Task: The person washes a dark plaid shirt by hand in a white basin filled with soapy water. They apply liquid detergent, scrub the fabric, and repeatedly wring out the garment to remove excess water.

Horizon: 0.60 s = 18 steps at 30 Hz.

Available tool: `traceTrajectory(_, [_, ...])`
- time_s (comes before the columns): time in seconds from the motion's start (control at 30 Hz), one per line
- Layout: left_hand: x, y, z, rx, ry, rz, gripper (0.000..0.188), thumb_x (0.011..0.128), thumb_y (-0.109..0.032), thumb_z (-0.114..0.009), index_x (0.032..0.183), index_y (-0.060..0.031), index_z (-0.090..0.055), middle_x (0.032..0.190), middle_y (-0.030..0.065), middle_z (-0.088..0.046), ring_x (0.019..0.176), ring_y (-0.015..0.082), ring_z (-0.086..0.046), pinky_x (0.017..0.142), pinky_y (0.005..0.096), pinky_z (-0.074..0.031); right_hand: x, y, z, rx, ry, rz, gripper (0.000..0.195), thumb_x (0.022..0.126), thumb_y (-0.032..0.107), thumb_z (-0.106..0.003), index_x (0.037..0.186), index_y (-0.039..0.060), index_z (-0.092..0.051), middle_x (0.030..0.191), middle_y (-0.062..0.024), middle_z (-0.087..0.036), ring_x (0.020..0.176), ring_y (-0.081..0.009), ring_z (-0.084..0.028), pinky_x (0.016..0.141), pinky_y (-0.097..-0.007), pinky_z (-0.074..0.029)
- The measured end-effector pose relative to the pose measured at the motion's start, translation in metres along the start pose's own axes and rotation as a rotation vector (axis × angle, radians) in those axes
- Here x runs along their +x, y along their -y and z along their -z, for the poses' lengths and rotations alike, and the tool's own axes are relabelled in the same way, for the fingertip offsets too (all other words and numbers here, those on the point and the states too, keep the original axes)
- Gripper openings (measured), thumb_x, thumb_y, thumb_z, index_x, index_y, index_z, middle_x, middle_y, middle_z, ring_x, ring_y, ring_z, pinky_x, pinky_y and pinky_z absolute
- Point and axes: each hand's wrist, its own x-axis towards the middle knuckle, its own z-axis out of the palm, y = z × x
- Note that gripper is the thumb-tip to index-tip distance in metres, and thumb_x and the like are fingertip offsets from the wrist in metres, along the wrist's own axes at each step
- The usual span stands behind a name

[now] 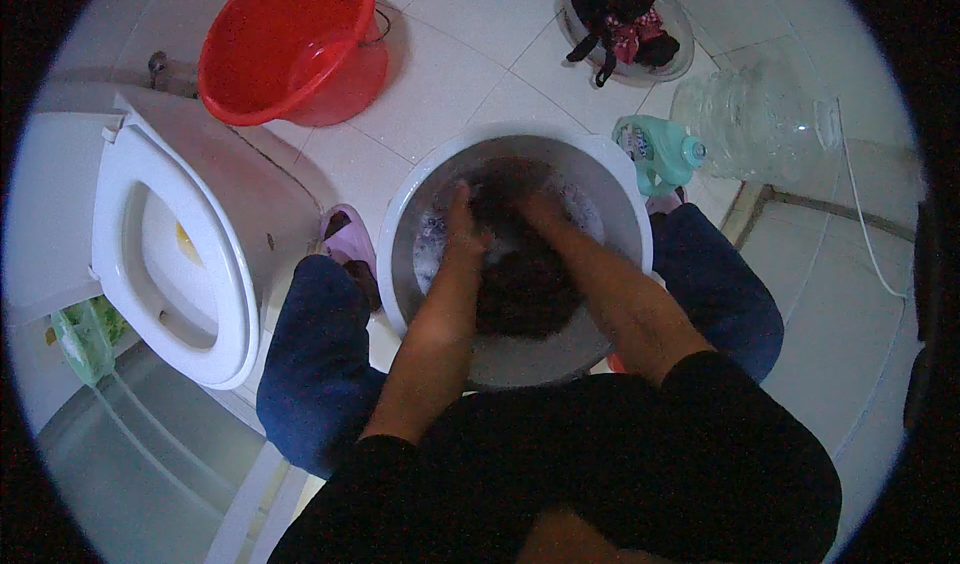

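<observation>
A large pale plastic basin point(517, 365) stands between my knees, with sudsy water point(429, 253) and a dark wet cloth item point(529, 294) inside it. Both of my hands are down in the basin. My left hand point(466, 223) is at the left side of the dark cloth, thumb raised, its fingers partly hidden. At the cloth's upper right, my right hand point(538, 208) is blurred and touches the cloth; its fingertips are hidden in the dark fabric, so its grip is unclear.
Beyond the basin at left is a red plastic bucket point(360, 88). A white toilet seat point(240, 301) lies left. A green detergent bottle point(660, 151) and a clear large water bottle point(757, 125) are at right. Farther off, a clear tub point(679, 65) holds dark and red clothes point(619, 1).
</observation>
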Motion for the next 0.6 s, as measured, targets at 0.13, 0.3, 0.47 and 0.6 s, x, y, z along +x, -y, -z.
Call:
traceTrajectory(0.13, [0.028, 0.004, 0.023, 0.239, 0.012, 0.022, 0.035, 0.093, -0.033, -0.051, 0.114, -0.0064, -0.059, 0.108, 0.0105, -0.062, 0.096, 0.027, -0.058, 0.087, 0.0416, -0.047, -0.043, 0.067, -0.004, 0.038, -0.374, 0.39, 0.044, 0.085, 0.028, -0.058, 0.122, 0.0062, -0.053, 0.11, -0.0186, -0.063, 0.092, -0.0385, -0.063, 0.077, -0.0466, -0.052])
traceTrajectory(0.3, [0.0, 0.003, -0.008, 0.32, 0.026, 0.176, 0.037, 0.092, -0.035, -0.051, 0.114, -0.0061, -0.058, 0.109, 0.0101, -0.06, 0.096, 0.0268, -0.058, 0.085, 0.0418, -0.048, -0.056, 0.072, -0.014, -0.276, -0.067, 0.236, 0.028, 0.084, 0.03, -0.057, 0.096, 0.0057, -0.066, 0.079, -0.0193, -0.066, 0.073, -0.0323, -0.067, 0.063, -0.046, -0.053])
traceTrajectory(0.47, [0.003, 0.014, -0.025, 0.411, -0.057, 0.141, 0.039, 0.092, -0.037, -0.052, 0.115, -0.0058, -0.057, 0.11, 0.0097, -0.059, 0.097, 0.0266, -0.057, 0.082, 0.0419, -0.049, -0.028, 0.076, 0.023, -0.176, -0.218, 0.142, 0.029, 0.087, 0.029, -0.051, 0.096, 0.0077, -0.068, 0.074, -0.0157, -0.066, 0.066, -0.0357, -0.065, 0.059, -0.0463, -0.052])
traceTrajectory(0.6, [0.026, 0.003, 0.005, 0.398, -0.041, 0.207, 0.035, 0.093, -0.036, -0.048, 0.108, -0.0061, -0.059, 0.1, 0.0083, -0.061, 0.089, 0.0267, -0.059, 0.079, 0.0395, -0.051, -0.083, 0.117, 0.01, -0.496, -0.324, 0.282, 0.034, 0.087, 0.032, -0.049, 0.105, 0.0075, -0.067, 0.075, -0.0156, -0.066, 0.068, -0.0357, -0.065, 0.064, -0.0469, -0.052])
